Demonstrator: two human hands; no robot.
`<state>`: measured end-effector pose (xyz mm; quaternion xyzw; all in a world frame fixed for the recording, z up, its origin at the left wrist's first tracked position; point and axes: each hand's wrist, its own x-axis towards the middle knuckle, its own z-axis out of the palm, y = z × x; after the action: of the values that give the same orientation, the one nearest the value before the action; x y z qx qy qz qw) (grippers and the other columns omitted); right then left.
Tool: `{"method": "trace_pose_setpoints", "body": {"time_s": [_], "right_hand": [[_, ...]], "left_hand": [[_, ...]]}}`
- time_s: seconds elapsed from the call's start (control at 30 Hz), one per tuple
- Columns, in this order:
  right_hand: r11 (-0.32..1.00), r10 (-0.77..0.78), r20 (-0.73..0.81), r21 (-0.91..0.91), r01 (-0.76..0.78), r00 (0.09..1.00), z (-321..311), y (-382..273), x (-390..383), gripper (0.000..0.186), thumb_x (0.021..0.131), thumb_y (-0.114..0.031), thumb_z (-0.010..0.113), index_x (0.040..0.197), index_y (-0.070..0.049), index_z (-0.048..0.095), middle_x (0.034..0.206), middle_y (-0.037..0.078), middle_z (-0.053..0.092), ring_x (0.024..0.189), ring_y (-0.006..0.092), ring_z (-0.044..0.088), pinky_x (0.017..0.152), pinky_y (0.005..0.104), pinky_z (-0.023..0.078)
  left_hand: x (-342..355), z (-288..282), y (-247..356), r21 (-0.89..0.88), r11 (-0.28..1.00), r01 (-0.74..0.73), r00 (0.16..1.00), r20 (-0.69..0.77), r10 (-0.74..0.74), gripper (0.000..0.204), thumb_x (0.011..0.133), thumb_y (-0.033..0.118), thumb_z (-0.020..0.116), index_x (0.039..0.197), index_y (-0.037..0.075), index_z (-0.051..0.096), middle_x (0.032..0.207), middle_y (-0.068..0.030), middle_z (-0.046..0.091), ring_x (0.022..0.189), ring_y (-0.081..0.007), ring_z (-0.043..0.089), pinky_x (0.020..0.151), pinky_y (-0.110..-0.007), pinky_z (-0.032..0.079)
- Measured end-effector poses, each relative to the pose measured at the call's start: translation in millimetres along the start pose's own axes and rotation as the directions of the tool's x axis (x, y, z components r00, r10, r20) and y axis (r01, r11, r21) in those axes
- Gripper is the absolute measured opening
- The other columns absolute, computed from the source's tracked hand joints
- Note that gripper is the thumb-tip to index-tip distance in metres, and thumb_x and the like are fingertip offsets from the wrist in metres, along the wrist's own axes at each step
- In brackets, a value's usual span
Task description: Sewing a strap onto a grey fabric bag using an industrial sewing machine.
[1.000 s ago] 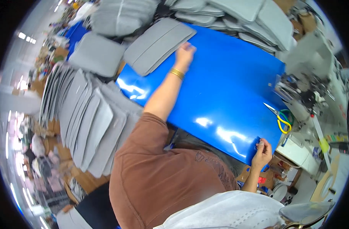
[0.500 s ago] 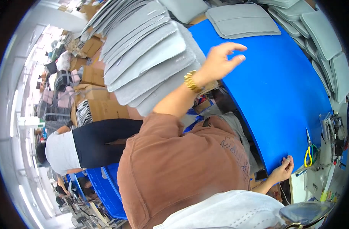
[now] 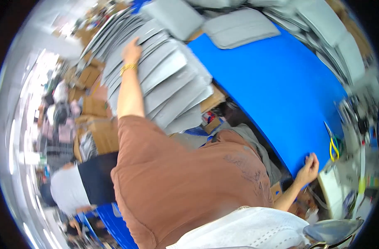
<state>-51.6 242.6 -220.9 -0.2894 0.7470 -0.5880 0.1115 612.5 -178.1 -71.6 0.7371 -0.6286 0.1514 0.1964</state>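
My left hand (image 3: pixel 132 52), with a gold bracelet or watch band at the wrist, is over a fanned stack of flat grey fabric panels (image 3: pixel 162 62). One finger is stretched out; the others are blurred, and contact with the panels cannot be told. By the near right edge of the blue tabletop (image 3: pixel 276 91) is my right hand (image 3: pixel 308 169), its fingers curled together; anything inside them is hidden. Scissors (image 3: pixel 333 146) with yellow handles lie just beyond it. On the tabletop's far end rests a grey padded piece (image 3: pixel 239 28) with rounded corners.
More grey padded pieces (image 3: pixel 332 27) are piled along the far right side. Cardboard boxes (image 3: pixel 100 135) stand on the left, near a bent-over person (image 3: pixel 71 189) in a light top. Cluttered tools (image 3: pixel 359 112) sit at the right.
My left hand has swung left from above the blue tabletop to the stack of grey panels. My right hand stays by the table edge, fingers curled. The whole view has shifted a little.
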Motion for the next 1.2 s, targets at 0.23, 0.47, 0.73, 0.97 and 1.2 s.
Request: {"method": "trace_pose_setpoints", "body": {"time_s": [0.23,0.47,0.73,0.97,1.2], "right_hand": [[0.998,-0.046,-0.017,-0.042,0.045,0.999,5,-7,-1,0.019,0.096,-0.014,0.063,0.107,0.001,0.068,0.094,0.005,0.068,0.081,0.0112,0.064,0.074,0.0247,0.052],[0.996,-0.065,-0.045,-0.063,0.062,0.997,7,-17,3,0.017,0.094,-0.012,0.065,0.104,0.0,0.069,0.092,0.006,0.069,0.08,0.011,0.065,0.071,0.0238,0.051],[0.999,-0.028,-0.31,0.013,0.034,0.95,-19,-42,-27,0.02,0.092,-0.014,0.065,0.107,-0.002,0.069,0.089,0.007,0.071,0.08,0.0115,0.066,0.073,0.0263,0.053],[0.933,-0.192,-0.718,-0.344,-0.102,0.669,-225,-76,-128,0.014,0.091,-0.014,0.066,0.1,-0.004,0.069,0.086,0.004,0.069,0.077,0.0119,0.064,0.067,0.0268,0.051],[0.529,0.235,-0.902,-0.194,-0.826,0.362,-443,-25,-386,0.027,0.093,-0.026,0.065,0.109,-0.004,0.069,0.096,0.002,0.068,0.081,0.0107,0.065,0.073,0.0229,0.051]], "left_hand": [[-42,-90,143,-0.47,0.726,-0.502,0.794,-0.584,0.17,0.048,0.078,-0.01,0.049,0.116,0.009,0.069,0.109,-0.0116,0.07,0.102,-0.0239,0.064,0.091,-0.036,0.048],[-173,-29,301,-0.766,0.21,-0.607,0.483,-0.146,0.863,0.063,0.07,-0.017,0.041,0.114,0.015,0.072,0.134,-0.0077,0.06,0.137,-0.0333,0.043,0.118,-0.047,0.024],[-239,12,428,-0.87,-0.054,-0.49,0.237,-0.192,0.952,0.029,0.091,0.009,0.064,0.119,0.011,0.068,0.128,-0.0135,0.063,0.129,-0.0329,0.051,0.108,-0.041,0.039],[-289,45,479,-0.68,-0.133,-0.721,-0.035,-0.156,0.987,0.056,0.095,0.038,0.056,0.146,0.019,0.044,0.155,-0.0105,0.036,0.145,-0.0358,0.025,0.115,-0.06,0.016],[-291,57,490,-0.648,0.022,-0.761,0.093,-0.076,0.993,0.054,0.1,0.044,0.046,0.148,0.02,0.042,0.156,-0.0099,0.035,0.145,-0.037,0.025,0.111,-0.065,0.017]]}}
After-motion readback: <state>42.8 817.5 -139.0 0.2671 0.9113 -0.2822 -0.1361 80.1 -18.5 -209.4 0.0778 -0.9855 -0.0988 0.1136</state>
